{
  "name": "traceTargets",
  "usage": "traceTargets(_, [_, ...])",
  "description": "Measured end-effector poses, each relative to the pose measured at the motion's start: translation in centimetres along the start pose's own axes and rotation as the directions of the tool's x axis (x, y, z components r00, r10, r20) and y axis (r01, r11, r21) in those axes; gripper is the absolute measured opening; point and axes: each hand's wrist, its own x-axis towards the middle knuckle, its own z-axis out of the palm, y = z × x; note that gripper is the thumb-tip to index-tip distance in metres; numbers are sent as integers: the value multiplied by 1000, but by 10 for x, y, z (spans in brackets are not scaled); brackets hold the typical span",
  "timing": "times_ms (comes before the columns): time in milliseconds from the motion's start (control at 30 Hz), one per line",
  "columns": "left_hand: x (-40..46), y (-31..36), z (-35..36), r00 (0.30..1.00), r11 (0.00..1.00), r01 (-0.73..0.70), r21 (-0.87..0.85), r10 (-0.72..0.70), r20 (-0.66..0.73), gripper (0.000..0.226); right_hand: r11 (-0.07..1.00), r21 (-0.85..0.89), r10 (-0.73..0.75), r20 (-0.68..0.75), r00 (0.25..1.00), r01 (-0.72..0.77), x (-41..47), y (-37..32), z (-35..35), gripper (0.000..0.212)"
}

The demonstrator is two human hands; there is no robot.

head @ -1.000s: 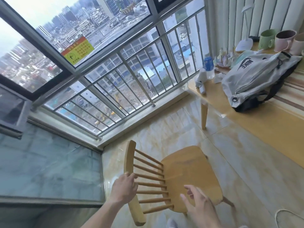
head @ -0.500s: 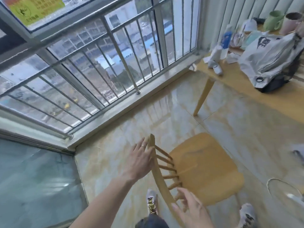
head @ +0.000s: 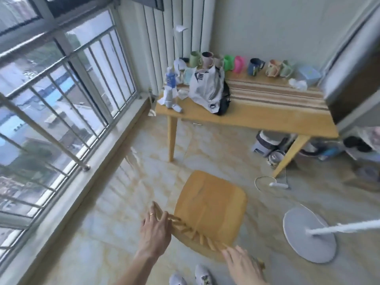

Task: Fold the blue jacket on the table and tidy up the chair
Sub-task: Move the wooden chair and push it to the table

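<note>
A light wooden chair stands on the tiled floor, its seat pointing toward the wooden table. My left hand holds the left end of the chair's top rail, a ring on one finger. At the rail's right end, my right hand lies over the wood with its fingers closing on it. No blue jacket is in view. A grey Nike bag lies on the table's left part.
Several mugs line the table's back edge, and bottles stand at its left corner. A white fan base stands right of the chair. Clutter sits under the table. A railed window runs along the left.
The chair has swung round so its seat now faces the table, and the view has turned right with it. Both hands have stayed at the backrest.
</note>
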Motion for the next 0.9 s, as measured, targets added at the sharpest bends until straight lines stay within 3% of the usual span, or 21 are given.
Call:
traceTargets(67, [6, 2, -6, 998, 1000, 9, 4, -9, 59, 27, 996, 14, 85, -12, 996, -85, -4, 8, 14, 33])
traceTargets(167, [13, 10, -20, 985, 999, 23, 38, -29, 168, 33, 993, -37, 101, -193, 976, -110, -6, 8, 24, 60])
traceTargets(267, [22, 13, -29, 978, 998, 33, 51, -43, 206, 35, 984, 6, 177, -176, 968, -179, -4, 0, 28, 46])
traceTargets(500, [38, 5, -42, 951, 999, 25, 26, -32, 308, 36, 940, 33, 337, -237, 911, -339, -3, -3, 34, 37])
traceTargets(600, [54, -10, -45, 948, 998, 46, -32, -34, 316, 38, 884, 79, 467, -152, 871, -460, 2, -12, 35, 29])
traceTargets(700, [67, -23, -46, 924, 977, 155, -146, -91, 370, 53, 795, 98, 606, -161, 779, -599, 1, -16, 29, 15])
traceTargets(800, [79, -27, -41, 869, 903, 325, -281, -167, 466, 63, 708, 201, 699, -63, 712, -677, -4, -22, 12, 13])
traceTargets(900, [88, -31, -33, 797, 788, 485, -378, -221, 562, 49, 592, 386, 767, -1, 641, -708, -4, -18, 5, 20])
